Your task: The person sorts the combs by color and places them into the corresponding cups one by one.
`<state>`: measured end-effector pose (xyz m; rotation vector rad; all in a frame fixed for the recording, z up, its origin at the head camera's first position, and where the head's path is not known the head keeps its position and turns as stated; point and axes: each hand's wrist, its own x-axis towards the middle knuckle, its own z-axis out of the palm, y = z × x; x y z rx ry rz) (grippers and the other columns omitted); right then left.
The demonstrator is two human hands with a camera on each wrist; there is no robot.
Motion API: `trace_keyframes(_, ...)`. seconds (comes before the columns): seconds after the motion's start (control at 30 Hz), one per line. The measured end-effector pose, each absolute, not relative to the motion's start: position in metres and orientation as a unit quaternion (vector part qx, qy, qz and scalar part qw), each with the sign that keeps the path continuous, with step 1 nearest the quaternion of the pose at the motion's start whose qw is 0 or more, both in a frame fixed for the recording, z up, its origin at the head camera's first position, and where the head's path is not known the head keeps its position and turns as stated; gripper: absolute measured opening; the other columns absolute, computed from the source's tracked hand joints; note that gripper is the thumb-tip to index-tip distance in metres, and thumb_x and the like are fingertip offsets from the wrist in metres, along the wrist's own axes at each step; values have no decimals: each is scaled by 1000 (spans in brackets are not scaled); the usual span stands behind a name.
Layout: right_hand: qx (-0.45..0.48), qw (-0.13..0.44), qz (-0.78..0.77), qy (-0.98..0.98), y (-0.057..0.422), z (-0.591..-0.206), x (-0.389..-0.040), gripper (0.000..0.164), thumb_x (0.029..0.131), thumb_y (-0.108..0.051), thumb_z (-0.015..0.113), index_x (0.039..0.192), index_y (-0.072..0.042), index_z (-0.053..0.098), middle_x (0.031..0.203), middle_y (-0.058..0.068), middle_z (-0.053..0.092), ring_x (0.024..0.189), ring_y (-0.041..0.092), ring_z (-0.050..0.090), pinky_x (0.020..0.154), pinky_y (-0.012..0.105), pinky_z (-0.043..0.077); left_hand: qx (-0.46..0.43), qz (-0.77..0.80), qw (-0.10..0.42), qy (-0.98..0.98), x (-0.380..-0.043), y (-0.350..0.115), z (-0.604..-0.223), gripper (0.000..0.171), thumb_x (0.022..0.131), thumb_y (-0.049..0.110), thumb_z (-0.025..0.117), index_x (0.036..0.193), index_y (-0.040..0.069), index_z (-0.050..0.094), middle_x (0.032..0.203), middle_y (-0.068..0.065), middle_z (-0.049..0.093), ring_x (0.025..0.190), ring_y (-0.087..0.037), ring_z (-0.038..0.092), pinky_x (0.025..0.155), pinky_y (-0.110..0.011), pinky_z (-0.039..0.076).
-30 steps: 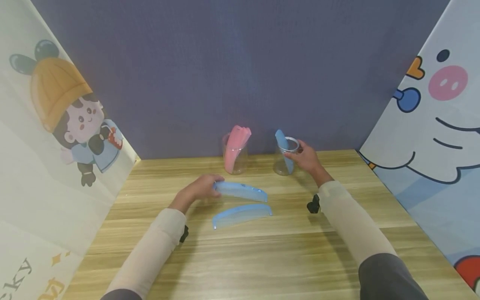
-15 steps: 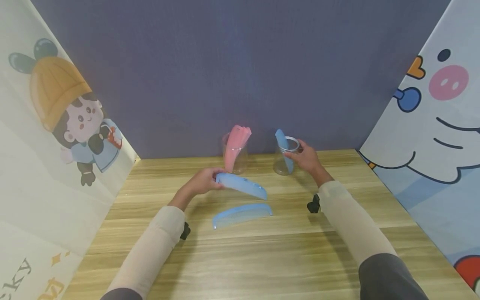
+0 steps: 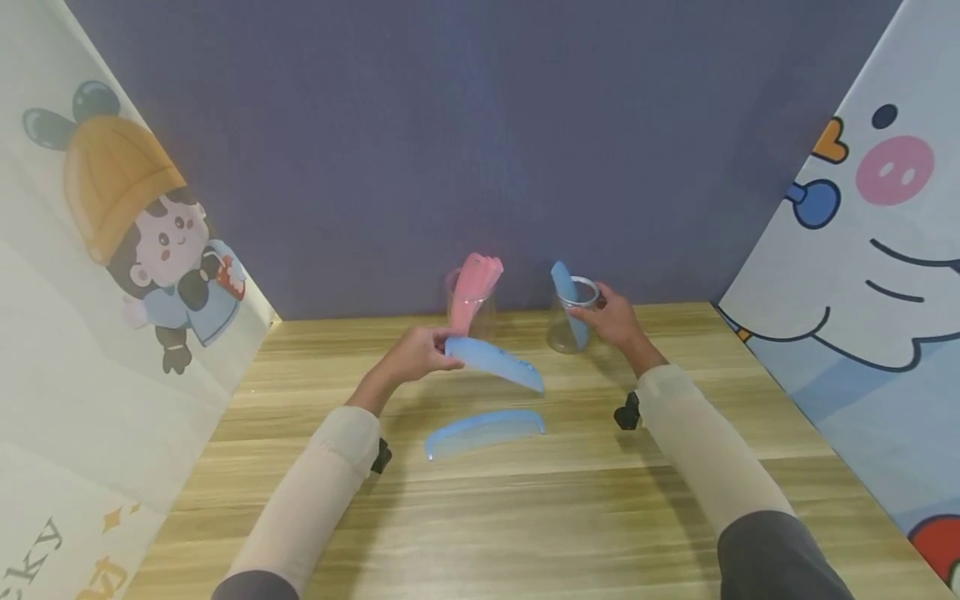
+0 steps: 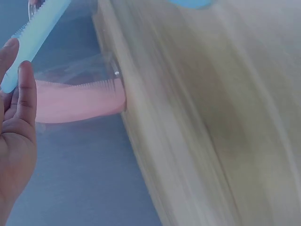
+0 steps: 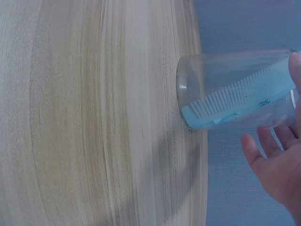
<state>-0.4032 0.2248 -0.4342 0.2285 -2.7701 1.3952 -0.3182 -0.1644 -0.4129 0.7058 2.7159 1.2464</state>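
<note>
My left hand (image 3: 417,353) pinches one end of a blue comb (image 3: 497,363), held above the table and sloping down to the right. The same comb (image 4: 40,37) shows between thumb and fingers in the left wrist view. My right hand (image 3: 617,318) grips the rim of a clear cup (image 3: 557,335) from its right side. Inside that cup leans another blue comb (image 5: 240,96), teeth visible through the wall in the right wrist view. A further blue comb (image 3: 483,430) lies on the table in front of the hands.
Left of the gripped cup, a second clear cup (image 3: 487,321) holds several pink combs (image 3: 474,287). Both cups stand at the back of the wood-grain table (image 3: 510,525), close to a dark blue-grey wall (image 3: 480,150). Printed cartoon panels flank the table.
My left hand has lifted the blue comb off the table and carried it back and slightly right, toward the cups. The right hand has stayed on its cup.
</note>
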Motion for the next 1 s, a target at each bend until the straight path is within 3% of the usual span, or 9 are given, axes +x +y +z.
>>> trace_keyframes(0.27,71,15,448,-891,224,-434,-402,99,90,-51,74,162,-5,24,157,30,39,142,46,42,111,61,45,235,411,-4,881,-323,-153,-397,53,82,17,87,128,-1,67,92,-12,75,76,-12,65,62,-20,54)
trace_keyframes(0.53,70,14,456,-887,223,-432,-402,97,90,-49,75,161,-6,26,157,27,41,142,45,42,112,60,44,215,449,-10,867,-330,-147,-381,53,84,13,85,132,3,67,95,-17,76,79,-17,68,58,-21,54)
trace_keyframes(1.0,80,22,452,-888,224,-435,-404,93,91,-47,74,161,-7,28,154,26,46,140,44,45,110,59,46,181,457,-49,870,-344,-134,-358,61,86,24,83,140,5,61,105,-13,75,96,-23,71,72,-26,59)
